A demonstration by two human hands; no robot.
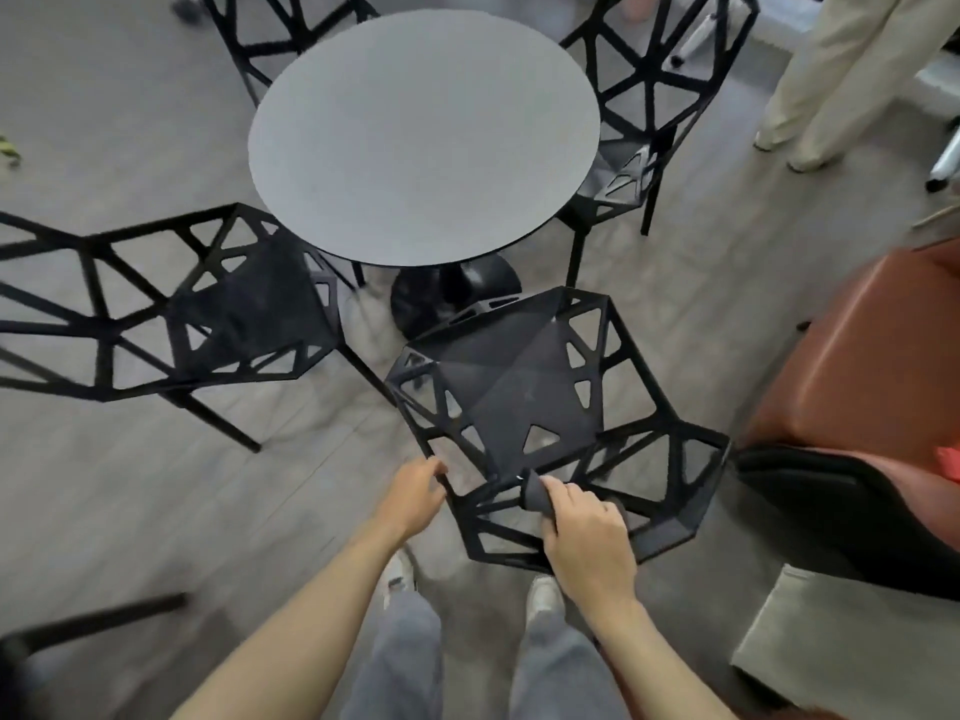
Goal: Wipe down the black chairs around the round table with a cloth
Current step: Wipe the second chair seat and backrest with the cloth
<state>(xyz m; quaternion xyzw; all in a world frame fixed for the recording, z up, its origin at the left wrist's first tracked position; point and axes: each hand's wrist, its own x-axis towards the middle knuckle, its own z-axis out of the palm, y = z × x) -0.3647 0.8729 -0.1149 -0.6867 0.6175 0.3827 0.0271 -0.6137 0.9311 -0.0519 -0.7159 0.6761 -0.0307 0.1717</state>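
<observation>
A round grey table (423, 137) stands in the middle with black lattice chairs around it. The nearest black chair (524, 387) is right in front of me, its backrest towards me. My right hand (587, 532) grips a dark grey cloth (535, 493) and presses it on a bar of that backrest. My left hand (415, 491) holds the backrest's left edge with curled fingers. A second chair (218, 304) stands to the left, a third (649, 96) at the far right of the table, and a fourth (280, 23) behind the table.
A brown leather seat (857, 366) and a black seat (831, 511) crowd the right side. Another person's legs in beige trousers (831, 80) stand at the top right. A grey block (852, 646) sits at the lower right. My feet are just behind the near chair.
</observation>
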